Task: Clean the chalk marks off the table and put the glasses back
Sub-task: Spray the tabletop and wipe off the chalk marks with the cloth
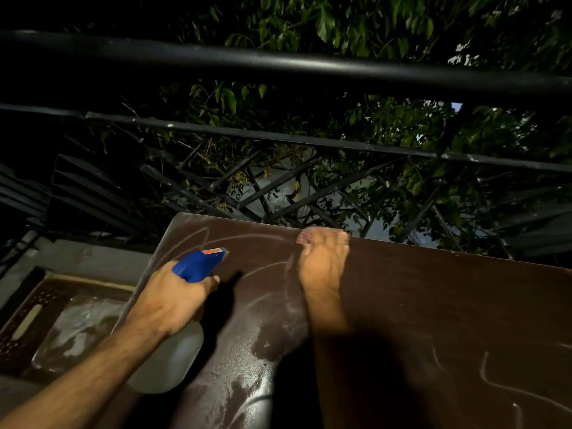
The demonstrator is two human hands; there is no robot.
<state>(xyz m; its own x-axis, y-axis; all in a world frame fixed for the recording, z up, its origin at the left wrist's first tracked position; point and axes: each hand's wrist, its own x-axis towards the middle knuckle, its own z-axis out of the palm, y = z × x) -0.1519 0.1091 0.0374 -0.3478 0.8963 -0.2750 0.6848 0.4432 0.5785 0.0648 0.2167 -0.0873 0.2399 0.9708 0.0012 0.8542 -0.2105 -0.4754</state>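
A: Head view: what has the left hand (176,294) got?
B: Its fingers grip a spray bottle (185,320) over the brown bench (433,305).
A: The right hand (323,258)?
B: It presses a pinkish cloth (309,236) at the far edge, beside chalk marks (266,267); more marks lie near right

- Table (433,305): dark brown top, wet and glossy near my edge.
- Chalk marks (269,267): white curved lines by the table's far left corner; more squiggles (507,388) at its near right.
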